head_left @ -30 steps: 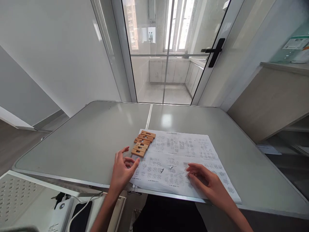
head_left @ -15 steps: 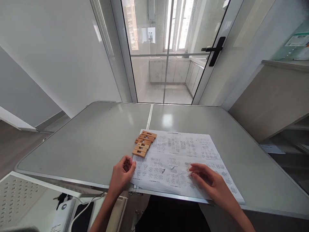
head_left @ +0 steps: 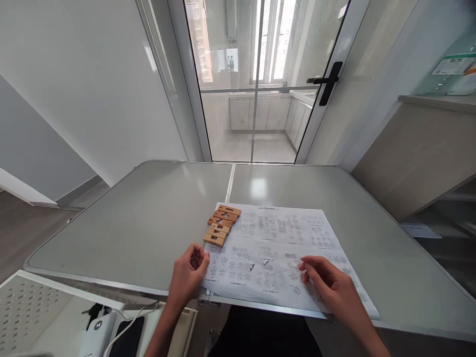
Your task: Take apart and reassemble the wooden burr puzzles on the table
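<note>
A large printed sheet of paper [head_left: 256,292] with rows of small line diagrams lies near the table's front edge. Several flat wooden pieces with slots [head_left: 227,215] lie in a slanting row over its left edge. My left hand [head_left: 188,271] rests at the sheet's left edge, just below the wooden pieces. Its fingers are curled in with the thumb close to the index finger; whatever they may hold is hidden. Over the right part of the sheet, my right hand [head_left: 329,285] has bent fingers and a slight gap between thumb and fingertips, with nothing visible in it.
The grey table [head_left: 148,218] has a seam strip down its middle. At lower left, a white cart [head_left: 40,317] holds a white power bank [head_left: 97,333], a black phone [head_left: 128,337] and a cable. A glass door with a black handle [head_left: 329,83] stands behind the table.
My right hand has shifted slightly right, and its thumb and fingers are closer together. My left hand stays at the sheet's edge. The camera view has tilted up a little.
</note>
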The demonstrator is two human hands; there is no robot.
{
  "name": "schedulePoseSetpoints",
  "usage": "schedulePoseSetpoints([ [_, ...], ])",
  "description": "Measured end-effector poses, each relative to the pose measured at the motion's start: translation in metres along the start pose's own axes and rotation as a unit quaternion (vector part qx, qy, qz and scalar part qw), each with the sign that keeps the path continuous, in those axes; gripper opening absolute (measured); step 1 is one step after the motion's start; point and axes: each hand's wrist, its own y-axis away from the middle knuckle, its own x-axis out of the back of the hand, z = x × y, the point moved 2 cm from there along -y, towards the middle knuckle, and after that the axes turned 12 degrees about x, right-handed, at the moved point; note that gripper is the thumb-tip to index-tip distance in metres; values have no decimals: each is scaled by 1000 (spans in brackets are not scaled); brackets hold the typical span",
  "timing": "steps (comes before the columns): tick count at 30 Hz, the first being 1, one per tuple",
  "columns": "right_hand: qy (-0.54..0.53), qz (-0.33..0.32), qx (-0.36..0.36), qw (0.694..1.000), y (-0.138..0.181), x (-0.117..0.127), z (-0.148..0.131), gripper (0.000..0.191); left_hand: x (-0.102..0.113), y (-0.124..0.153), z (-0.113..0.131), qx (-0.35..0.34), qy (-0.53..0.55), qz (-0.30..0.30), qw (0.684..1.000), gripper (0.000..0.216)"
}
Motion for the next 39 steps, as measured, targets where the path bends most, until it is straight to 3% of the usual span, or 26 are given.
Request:
schedulePoseSetpoints([
  [39, 2, 3, 14, 1000, -2, -1, -5, 42, -1, 0, -4, -6, -8, -4, 1000, 29],
])
